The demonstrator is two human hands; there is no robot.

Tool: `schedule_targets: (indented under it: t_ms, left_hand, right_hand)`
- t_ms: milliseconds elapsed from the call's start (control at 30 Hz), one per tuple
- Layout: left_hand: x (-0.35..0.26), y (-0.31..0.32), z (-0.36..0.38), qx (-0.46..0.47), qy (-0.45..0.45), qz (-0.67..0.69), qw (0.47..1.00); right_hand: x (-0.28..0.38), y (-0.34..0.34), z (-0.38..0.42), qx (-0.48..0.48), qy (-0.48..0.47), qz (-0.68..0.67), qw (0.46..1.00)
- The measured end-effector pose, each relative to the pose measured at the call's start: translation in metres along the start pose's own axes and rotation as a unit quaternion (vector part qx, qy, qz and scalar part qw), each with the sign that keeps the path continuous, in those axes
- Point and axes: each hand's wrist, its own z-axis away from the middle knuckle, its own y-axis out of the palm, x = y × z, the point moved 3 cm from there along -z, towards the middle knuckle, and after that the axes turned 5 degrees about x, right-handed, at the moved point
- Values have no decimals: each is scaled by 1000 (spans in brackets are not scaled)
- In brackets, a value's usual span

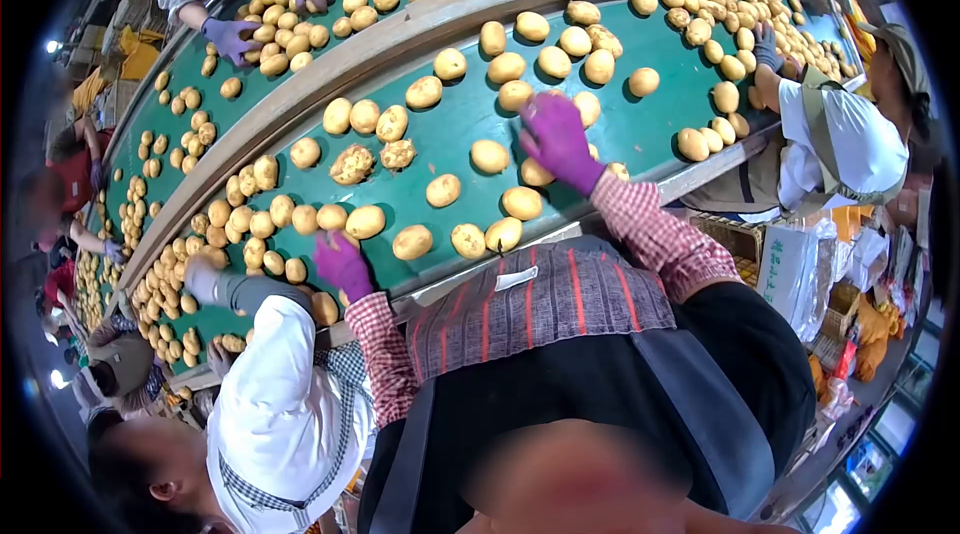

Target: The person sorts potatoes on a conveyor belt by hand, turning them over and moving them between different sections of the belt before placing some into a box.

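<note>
Potatoes [490, 156] lay over the green belt [655, 119], loosely spaced before the wearer and crowded towards both ends; being rounded, they presumably relied on raised edges to stay aboard. Two rough potatoes [352, 165] rested side by side beyond the left hand [342, 266]. This hand, purple-gloved, hung low over the near side of the belt, just beside several smooth potatoes; its fingers were bent and slightly apart, with nothing visible between them. The right hand [563, 139], gloved alike, reached farther across, palm down among potatoes, its thumb away from the fingers; the palm was hidden, so whether it gripped anything could not be told. Such a downward posture probably suited pieces lying below elbow height. Checked sleeves [640, 219] covered the forearms, likely against dirt, and a striped apron [540, 309] hung close to the near rail [715, 163]. A wooden divider [480, 9] parted the near lane from the far one, apparently to keep their potatoes separate. Across it, a co-worker's gloves [232, 39] touched another cluster; a co-worker's white sleeve [280, 334] extended at the left, and cartons [788, 274] stood behind at the right.
</note>
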Motion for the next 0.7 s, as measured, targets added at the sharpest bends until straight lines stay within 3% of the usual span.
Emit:
schedule_targets:
  t_ms: [33, 100, 167, 200, 233, 300, 367, 433, 467, 533, 567, 600, 633, 700]
  left_hand:
    - [-25, 7, 10, -54, 24, -30, 998]
    - [-57, 23, 15, 45, 48, 10, 998]
    - [-114, 57, 34, 76, 86, 71, 991]
    - [-147, 70, 56, 38, 105, 82, 990]
    - [-181, 75, 73, 84, 143, 178, 970]
    - [-242, 81, 107, 194, 206, 111, 953]
    - [-284, 81, 136, 220, 292, 27, 930]
    - [-299, 83, 147, 257, 327, 139, 899]
    - [-301, 80, 146, 215, 346, 239, 881]
    - [-292, 71, 124, 172, 312, 251, 900]
    - [-271, 79, 104, 62, 347, 269, 896]
    - [-256, 69, 85, -11, 324, 159, 932]
    - [-234, 61, 67, -35, 235, 229, 944]
    - [-196, 40, 30, -173, 195, 132, 957]
  right_hand:
    - [16, 0, 18, -74, -117, -49, 989]
    - [39, 13, 42, 11, -218, -100, 971]
    - [48, 18, 51, 144, -261, -84, 951]
    - [44, 23, 52, 111, -277, -62, 952]
    - [35, 22, 51, 113, -268, -54, 955]
    - [16, 6, 50, 115, -248, -37, 961]
    - [-11, -8, 52, 158, -226, -15, 961]
    - [-53, -23, 61, 102, -201, -56, 973]
    - [-74, -36, 64, 87, -191, -18, 978]
    - [-123, -54, 67, 110, -154, 78, 979]
    - [-157, -57, 70, 94, -110, 141, 979]
    - [-183, -76, 67, 94, -67, 187, 976]
    - [-214, -90, 67, 70, -16, 186, 980]
    - [-268, -102, 67, 14, 64, 326, 943]
